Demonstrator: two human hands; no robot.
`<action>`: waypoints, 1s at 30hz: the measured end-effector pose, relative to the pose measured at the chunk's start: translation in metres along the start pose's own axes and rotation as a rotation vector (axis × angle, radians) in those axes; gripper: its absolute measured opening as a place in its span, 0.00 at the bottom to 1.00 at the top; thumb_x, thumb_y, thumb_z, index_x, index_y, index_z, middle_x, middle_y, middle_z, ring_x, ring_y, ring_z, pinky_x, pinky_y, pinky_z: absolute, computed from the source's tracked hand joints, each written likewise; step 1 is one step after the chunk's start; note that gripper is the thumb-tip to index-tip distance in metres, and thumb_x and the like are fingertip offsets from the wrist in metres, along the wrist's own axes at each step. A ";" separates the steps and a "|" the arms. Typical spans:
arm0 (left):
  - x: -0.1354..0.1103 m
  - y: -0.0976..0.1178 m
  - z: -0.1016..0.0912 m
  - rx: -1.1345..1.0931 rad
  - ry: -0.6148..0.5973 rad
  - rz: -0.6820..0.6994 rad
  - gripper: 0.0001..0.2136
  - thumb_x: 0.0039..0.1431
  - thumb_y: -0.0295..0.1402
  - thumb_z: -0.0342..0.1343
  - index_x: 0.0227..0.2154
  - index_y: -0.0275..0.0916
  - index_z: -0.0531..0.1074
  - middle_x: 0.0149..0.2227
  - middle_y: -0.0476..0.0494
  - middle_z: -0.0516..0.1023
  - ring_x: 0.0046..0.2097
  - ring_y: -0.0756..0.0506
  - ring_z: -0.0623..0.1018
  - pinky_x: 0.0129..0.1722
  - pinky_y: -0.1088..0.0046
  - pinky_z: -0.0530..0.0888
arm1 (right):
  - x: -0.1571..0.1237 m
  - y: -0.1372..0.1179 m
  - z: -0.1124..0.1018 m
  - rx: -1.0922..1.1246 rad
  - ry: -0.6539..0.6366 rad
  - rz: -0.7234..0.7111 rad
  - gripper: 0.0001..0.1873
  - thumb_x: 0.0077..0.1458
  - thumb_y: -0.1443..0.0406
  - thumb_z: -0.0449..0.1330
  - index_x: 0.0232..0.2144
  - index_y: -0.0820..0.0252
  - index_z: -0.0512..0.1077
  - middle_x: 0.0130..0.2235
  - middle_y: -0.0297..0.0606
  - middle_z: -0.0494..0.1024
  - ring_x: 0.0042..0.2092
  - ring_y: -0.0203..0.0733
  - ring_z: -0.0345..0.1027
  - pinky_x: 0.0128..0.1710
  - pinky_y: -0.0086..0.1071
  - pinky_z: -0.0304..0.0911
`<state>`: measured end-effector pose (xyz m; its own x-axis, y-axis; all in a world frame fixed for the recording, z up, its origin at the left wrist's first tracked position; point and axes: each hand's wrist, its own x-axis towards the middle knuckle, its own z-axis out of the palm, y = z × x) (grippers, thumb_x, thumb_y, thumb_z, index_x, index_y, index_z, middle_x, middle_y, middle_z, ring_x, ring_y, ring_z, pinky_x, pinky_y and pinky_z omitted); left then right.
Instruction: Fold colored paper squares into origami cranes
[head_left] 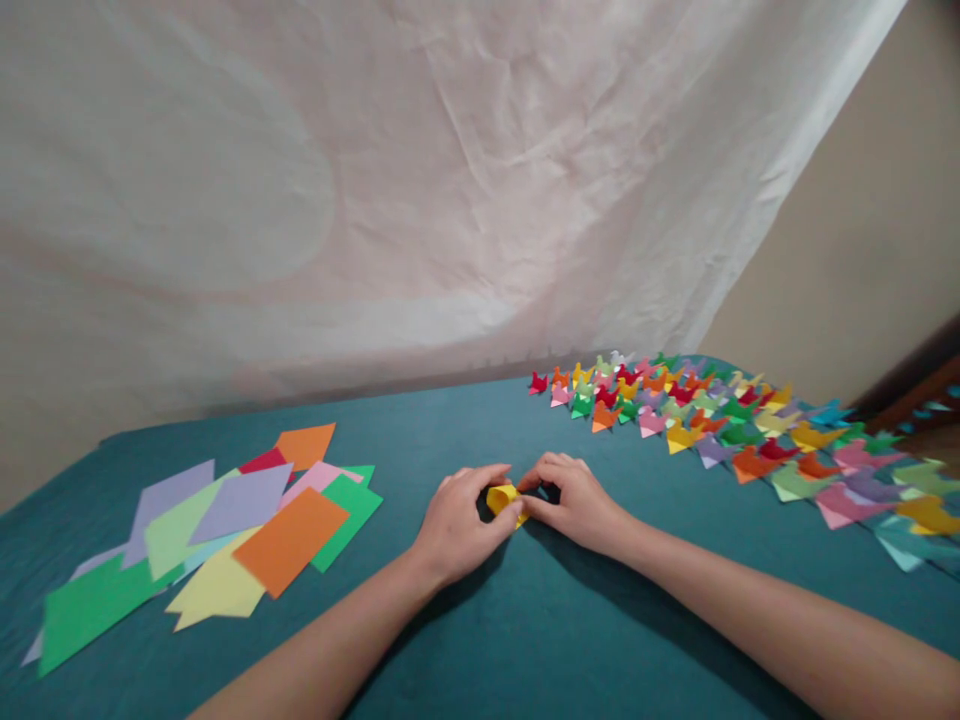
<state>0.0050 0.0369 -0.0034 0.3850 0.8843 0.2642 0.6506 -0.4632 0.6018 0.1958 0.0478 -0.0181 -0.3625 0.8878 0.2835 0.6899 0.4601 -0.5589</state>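
Note:
A small piece of yellow paper (504, 499), partly folded, lies on the teal tablecloth (465, 640) between my two hands. My left hand (459, 525) grips it from the left, fingers curled over the top and thumb pressed against its near side. From the right, my right hand (574, 500) pinches the same piece with bent fingertips. Both hands rest on the cloth near the middle of the table.
A loose pile of flat coloured paper sheets (225, 530) lies at the left. Several rows of small folded paper figures (720, 420) in many colours cover the right side up to the table's edge. A creased white sheet (412, 180) hangs behind the table.

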 end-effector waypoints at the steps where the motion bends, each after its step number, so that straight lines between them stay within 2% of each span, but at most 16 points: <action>1: 0.000 0.000 0.000 -0.010 0.000 -0.012 0.17 0.55 0.38 0.55 0.48 0.41 0.70 0.44 0.45 0.76 0.45 0.43 0.74 0.47 0.66 0.69 | 0.000 0.000 0.000 0.003 0.002 -0.002 0.06 0.52 0.59 0.62 0.31 0.54 0.75 0.32 0.33 0.73 0.36 0.40 0.64 0.38 0.34 0.53; 4: 0.002 -0.001 -0.001 -0.031 -0.003 -0.031 0.15 0.57 0.40 0.54 0.45 0.42 0.72 0.44 0.45 0.76 0.46 0.43 0.74 0.47 0.67 0.69 | -0.001 0.001 0.001 0.004 0.010 -0.005 0.07 0.53 0.58 0.61 0.32 0.54 0.75 0.32 0.33 0.73 0.36 0.39 0.64 0.38 0.34 0.53; 15: 0.003 -0.001 -0.002 -0.047 -0.018 0.023 0.09 0.58 0.34 0.54 0.40 0.43 0.75 0.41 0.47 0.78 0.44 0.45 0.75 0.46 0.68 0.69 | -0.001 -0.001 -0.002 0.011 0.012 -0.017 0.08 0.53 0.58 0.61 0.32 0.54 0.75 0.33 0.34 0.74 0.37 0.40 0.64 0.39 0.34 0.53; 30: 0.004 -0.002 -0.003 -0.091 -0.043 0.062 0.09 0.59 0.33 0.53 0.40 0.42 0.76 0.42 0.46 0.79 0.44 0.45 0.75 0.47 0.68 0.69 | -0.001 0.000 -0.001 0.010 0.011 -0.017 0.06 0.53 0.59 0.61 0.32 0.55 0.74 0.32 0.33 0.74 0.37 0.39 0.64 0.39 0.34 0.52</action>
<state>0.0032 0.0412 -0.0011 0.4515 0.8498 0.2722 0.5629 -0.5079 0.6520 0.1969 0.0466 -0.0183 -0.3674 0.8797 0.3018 0.6770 0.4755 -0.5618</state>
